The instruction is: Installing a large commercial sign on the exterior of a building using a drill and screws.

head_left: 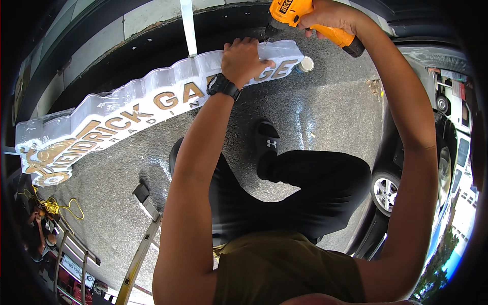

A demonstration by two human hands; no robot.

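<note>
My right hand (333, 18) is wrapped round the grip of an orange cordless drill (292, 11) at the top right. The drill's black chuck points down and left, close to the sign's far edge. A long lettered sign (168, 99) with a white base and brown raised letters stretches from the left to the upper middle, covered in clear plastic wrap. My left hand (243, 60), with a black watch at the wrist, lies across the sign near its right end. Its fingers hook over the far edge and its thumb points right, hiding some letters.
A small round tin (305, 64) sits by the sign's right end. A ladder (138, 256) stands at lower left, near a yellow cord (53, 206) and another person (41, 234). A parked car (385, 192) is at right. A white post (188, 28) rises behind the sign.
</note>
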